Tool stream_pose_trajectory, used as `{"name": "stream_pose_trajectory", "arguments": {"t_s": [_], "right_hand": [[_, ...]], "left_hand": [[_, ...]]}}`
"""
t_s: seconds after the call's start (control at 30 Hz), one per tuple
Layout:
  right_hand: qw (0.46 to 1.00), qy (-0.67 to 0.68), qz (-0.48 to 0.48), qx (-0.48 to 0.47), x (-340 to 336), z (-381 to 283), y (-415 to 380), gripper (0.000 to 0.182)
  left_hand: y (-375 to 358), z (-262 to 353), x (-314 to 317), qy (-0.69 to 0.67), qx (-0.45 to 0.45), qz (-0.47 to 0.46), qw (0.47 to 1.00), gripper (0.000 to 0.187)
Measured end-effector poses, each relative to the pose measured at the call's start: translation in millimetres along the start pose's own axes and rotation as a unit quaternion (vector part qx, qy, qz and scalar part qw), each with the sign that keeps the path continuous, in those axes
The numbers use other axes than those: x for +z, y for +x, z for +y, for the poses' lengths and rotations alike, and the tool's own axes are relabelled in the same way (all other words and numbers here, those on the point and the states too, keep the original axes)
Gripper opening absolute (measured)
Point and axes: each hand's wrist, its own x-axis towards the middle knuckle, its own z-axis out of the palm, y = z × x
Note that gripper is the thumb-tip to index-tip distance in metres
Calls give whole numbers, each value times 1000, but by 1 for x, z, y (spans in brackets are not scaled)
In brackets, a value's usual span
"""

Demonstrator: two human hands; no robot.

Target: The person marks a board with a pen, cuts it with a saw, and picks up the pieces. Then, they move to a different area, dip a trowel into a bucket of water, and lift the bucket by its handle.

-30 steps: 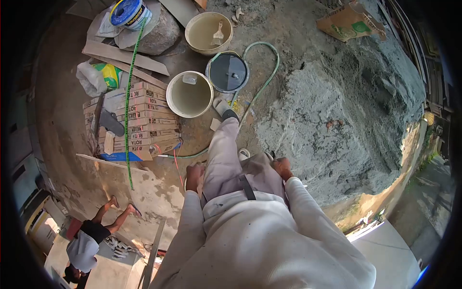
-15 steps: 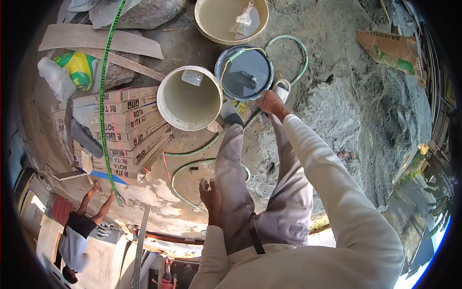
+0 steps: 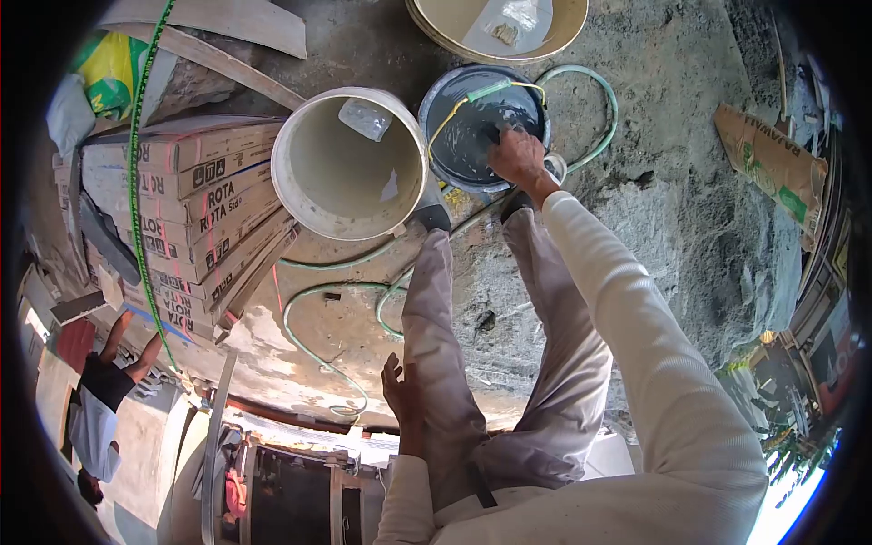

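My right hand [image 3: 520, 159] reaches down into a dark bucket [image 3: 454, 168] of grey liquid, with its fingers closed at the surface. Whatever lies between those fingers is hidden. Across the bucket's far rim runs a yellow handle with a green grip [image 3: 490, 89]. My left hand [image 3: 401, 392] hangs beside my left thigh, fingers loosely apart and holding nothing. Left of the dark bucket stands a white bucket [image 3: 304, 177] of cloudy liquid, with a clear plastic piece [image 3: 365, 119] inside.
At the top, a pale tub [image 3: 436, 38] holds cloudy liquid. Stacked tile boxes [image 3: 191, 204] stand on the left. A green hose [image 3: 610, 100] curls over the rough ground. Torn cardboard [image 3: 767, 168] lies right. Another person [image 3: 98, 409] is at the lower left.
My right hand has moved from the dark bucket's near rim into the bucket, over where a grey object lay. The view has shifted. My left hand still hangs free.
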Motion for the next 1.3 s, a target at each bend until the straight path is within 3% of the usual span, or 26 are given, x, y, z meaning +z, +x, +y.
{"name": "stream_pose_trajectory", "arguments": {"t_s": [0.03,0.2,0.27,0.4,0.57,0.67,0.73,0.87,0.93,1.07,1.2,1.3], "right_hand": [[999,-11,43,-32,-18,-2,-18,38],[995,-46,75,-48,-115,-10,-89,38],[997,-62,44,-27,-167,-19,-122,39],[995,-31,93,-36,-243,-24,-202,44],[984,157,76,-28,-276,-60,-265,40],[977,208,-20,-27,-240,-106,-246,39],[967,242,0,-82,-186,-148,-215,42],[962,262,76,-20,-40,-246,-158,43],[939,341,46,-22,4,-298,-145,44],[955,297,10,-10,74,-365,-127,47],[966,250,-61,-30,89,-368,-112,41],[937,336,29,-94,59,-319,-118,35]], "left_hand": [[1,0,2,-5,1,1,1000,54],[-2,25,1,0,-8,9,1000,58],[-2,33,-2,-16,-24,9,1000,59],[-2,50,-11,6,-37,0,999,56],[0,65,-21,12,-37,-3,999,54],[-4,78,-33,1,-61,-13,998,56],[0,71,-33,-9,-60,-3,998,57],[8,37,-26,-84,-91,18,992,57],[4,34,-27,-101,-102,22,989,56],[1,20,-24,-113,-147,27,982,55],[-5,10,-11,-138,-122,39,982,57],[-9,15,-5,-162,-130,26,978,55]]}}
